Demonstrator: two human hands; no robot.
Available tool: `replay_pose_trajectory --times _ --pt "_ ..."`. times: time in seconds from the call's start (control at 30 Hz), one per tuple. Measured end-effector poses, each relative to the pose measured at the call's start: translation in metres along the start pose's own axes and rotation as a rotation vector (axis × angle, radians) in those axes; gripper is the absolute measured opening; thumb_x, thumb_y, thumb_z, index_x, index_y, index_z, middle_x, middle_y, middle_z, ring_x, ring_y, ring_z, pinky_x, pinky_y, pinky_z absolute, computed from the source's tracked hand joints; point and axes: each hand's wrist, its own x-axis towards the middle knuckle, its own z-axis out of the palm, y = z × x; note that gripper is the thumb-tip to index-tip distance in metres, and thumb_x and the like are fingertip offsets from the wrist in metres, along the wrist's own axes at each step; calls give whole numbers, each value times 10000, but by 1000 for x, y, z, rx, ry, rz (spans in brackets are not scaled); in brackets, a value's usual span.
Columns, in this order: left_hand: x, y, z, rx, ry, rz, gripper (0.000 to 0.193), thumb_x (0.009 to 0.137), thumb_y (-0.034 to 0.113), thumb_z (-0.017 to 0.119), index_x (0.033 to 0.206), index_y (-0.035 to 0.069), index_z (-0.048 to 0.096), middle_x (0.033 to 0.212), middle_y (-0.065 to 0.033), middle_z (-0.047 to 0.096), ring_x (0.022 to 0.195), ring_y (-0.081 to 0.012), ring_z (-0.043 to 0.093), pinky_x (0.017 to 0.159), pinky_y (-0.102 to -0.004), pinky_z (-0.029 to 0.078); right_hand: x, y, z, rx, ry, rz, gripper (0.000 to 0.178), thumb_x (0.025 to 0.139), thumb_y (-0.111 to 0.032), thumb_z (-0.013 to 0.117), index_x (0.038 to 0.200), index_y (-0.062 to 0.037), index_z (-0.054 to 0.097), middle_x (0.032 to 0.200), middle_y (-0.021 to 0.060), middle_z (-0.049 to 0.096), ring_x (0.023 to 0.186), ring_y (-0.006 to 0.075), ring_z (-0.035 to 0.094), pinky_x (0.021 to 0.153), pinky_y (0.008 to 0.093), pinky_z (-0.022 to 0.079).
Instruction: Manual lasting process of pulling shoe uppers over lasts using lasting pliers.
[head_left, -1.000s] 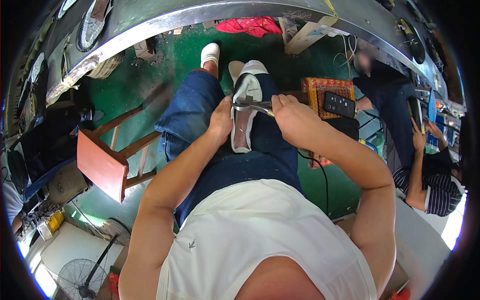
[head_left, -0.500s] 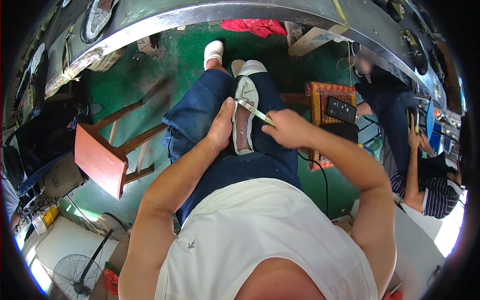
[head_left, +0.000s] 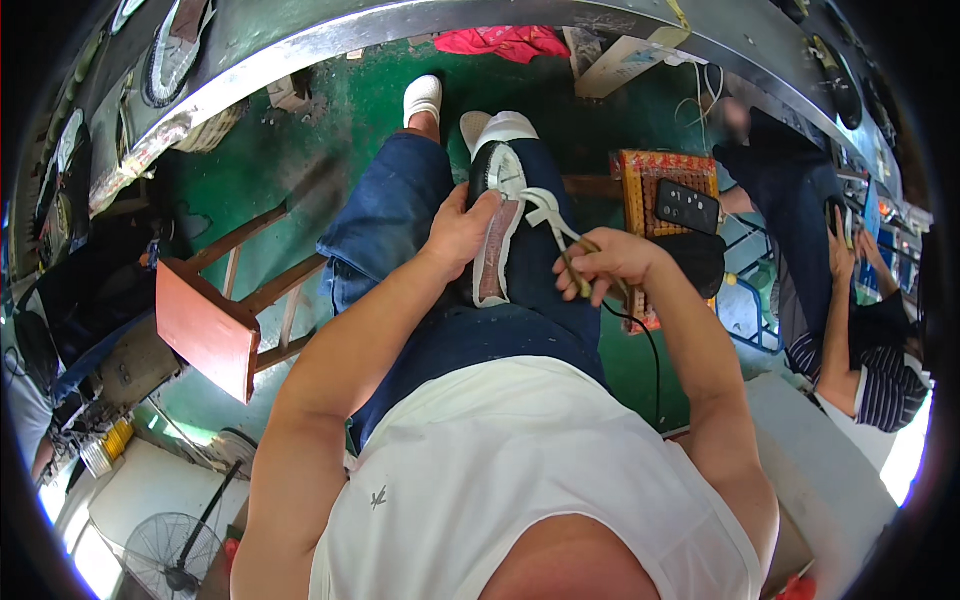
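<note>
Across my lap lies a shoe [head_left: 493, 262], bottom up, its long brown middle framed by a pale rim, with a whitish toe area and a dark edge. My left hand [head_left: 458, 236] is closed around its left side, the thumb pressed on the bottom near the toe part. In my right hand [head_left: 622, 262] are lasting pincers [head_left: 545, 206] with pale metal jaws and brownish handles. The jaws look parted, beside the shoe's right edge; contact cannot be made out. My fingers wrap the spread handles.
A metal workbench [head_left: 400, 37] curves across the far side, carrying more shoes [head_left: 180, 55]. To the left stands a wooden stool [head_left: 205, 320]; to the right, a beaded seat [head_left: 645, 190] holds a dark phone-like device [head_left: 687, 206]. A co-worker [head_left: 850, 370] sits far right. A fan [head_left: 170, 550] stands lower left.
The pincers have swung off the shoe's middle to its right, and their jaws and handles have spread. My left hand has shifted, thumb now over the shoe bottom. The shoe has tilted slightly.
</note>
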Motion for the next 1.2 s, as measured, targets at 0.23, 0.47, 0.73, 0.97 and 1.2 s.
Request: replay_pose_trajectory --times 0.23,0.47,0.73,0.97,1.2 --pt "2 10 6 312 6 -49 501 957 319 624 1306 -29 537 1134 -120 646 1050 -183 614 916 -313 494 24 -52 28 -617 451 -364 502 1066 -420 434 986 43 610 800 103 687 651 179 667 608 348 525" --pt "-4 30 -1 183 -160 -102 552 939 325 675 1350 -4 509 1170 -107 648 1047 -191 627 890 -319 505 19 -48 27 -665 467 -243 489 1040 -391 486 841 33 626 718 113 681 644 206 681 640 363 534" --pt "7 47 -22 121 -300 -359 535 918 322 729 1337 53 535 1147 -50 671 981 -164 659 750 -316 512 -19 -27 52 -1102 279 -254 361 935 -261 632 1110 55 645 901 222 717 857 281 729 764 410 560" --pt "13 32 -24 84 -262 -326 492 917 301 727 1309 60 552 1087 -32 690 893 -143 679 668 -278 511 -2 -33 83 -1635 472 -283 209 848 -102 639 993 47 648 879 219 689 804 375 700 759 434 569" --pt "17 37 -21 171 -229 -340 464 932 293 712 1303 60 560 1106 -27 685 929 -137 673 702 -269 515 0 -33 72 -1605 530 -370 146 814 -83 647 923 14 663 859 190 701 740 355 710 652 437 575"
